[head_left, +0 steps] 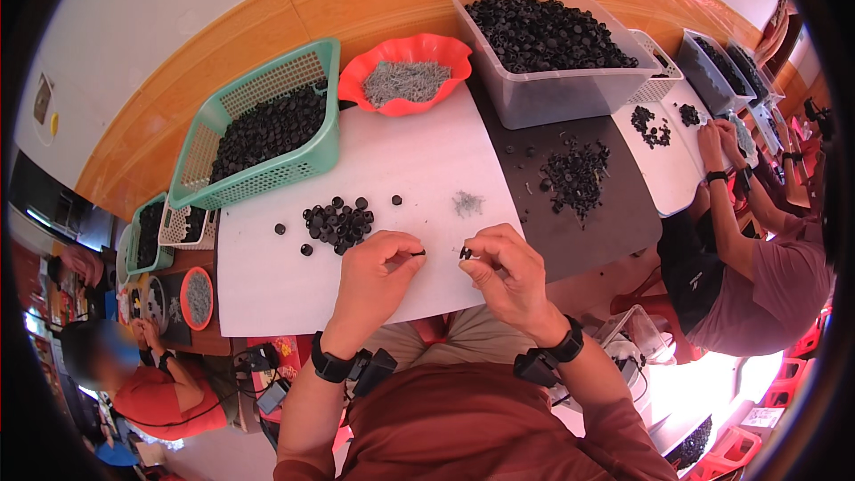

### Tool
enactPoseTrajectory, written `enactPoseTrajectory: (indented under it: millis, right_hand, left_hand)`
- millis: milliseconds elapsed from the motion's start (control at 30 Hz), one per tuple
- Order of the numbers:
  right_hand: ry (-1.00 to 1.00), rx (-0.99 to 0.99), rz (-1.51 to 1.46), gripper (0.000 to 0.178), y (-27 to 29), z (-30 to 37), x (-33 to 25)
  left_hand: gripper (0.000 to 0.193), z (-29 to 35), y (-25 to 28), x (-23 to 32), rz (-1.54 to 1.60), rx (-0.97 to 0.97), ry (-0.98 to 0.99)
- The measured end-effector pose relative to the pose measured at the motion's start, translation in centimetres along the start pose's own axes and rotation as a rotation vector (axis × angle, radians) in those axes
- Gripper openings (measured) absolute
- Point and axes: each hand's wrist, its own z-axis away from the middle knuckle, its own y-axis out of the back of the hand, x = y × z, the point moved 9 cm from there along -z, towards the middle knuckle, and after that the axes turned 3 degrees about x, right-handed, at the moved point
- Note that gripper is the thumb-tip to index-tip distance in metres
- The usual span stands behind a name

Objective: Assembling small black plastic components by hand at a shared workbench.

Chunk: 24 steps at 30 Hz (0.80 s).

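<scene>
Over the white work surface (427, 156), my left hand (372, 274) pinches a small black part (419, 254) between thumb and fingertips. Facing it a short gap away, my right hand (511, 276) is closed on another small black part (465, 252), with something thin and pale beside it. Both parts are too small to name more exactly. Just beyond my left hand lies a loose pile of round black caps (338, 226), with a few strays around it. A little heap of thin grey metal pins (468, 204) lies past my right hand.
At the back stand a green basket (254, 183) of black caps, a red scalloped bowl (405, 109) of pins and a translucent tub (570, 98) of black parts. Black pieces (575, 176) lie on the dark mat (606, 236). People work at the left (169, 392) and right (757, 285).
</scene>
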Motion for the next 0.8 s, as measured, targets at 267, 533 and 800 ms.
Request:
enactPoseTrajectory:
  millis: [267,533,800]
  right_hand:
    - [0.025,-0.012,0.021,0.017,-0.1,-0.1,-0.4]
    - [0.041,-0.033,0.043,0.018,-0.3,-0.3,-0.6]
    - [0.049,-0.055,0.066,0.018,-0.5,-0.2,-1.0]
  left_hand:
    - [0.025,1.3,0.0,-1.3,0.392,-0.010,0.130]
    - [0.027,2.3,-0.7,-2.4,0.658,-0.046,0.293]
    - [0.026,3.0,-0.9,-3.0,1.034,-0.036,0.342]
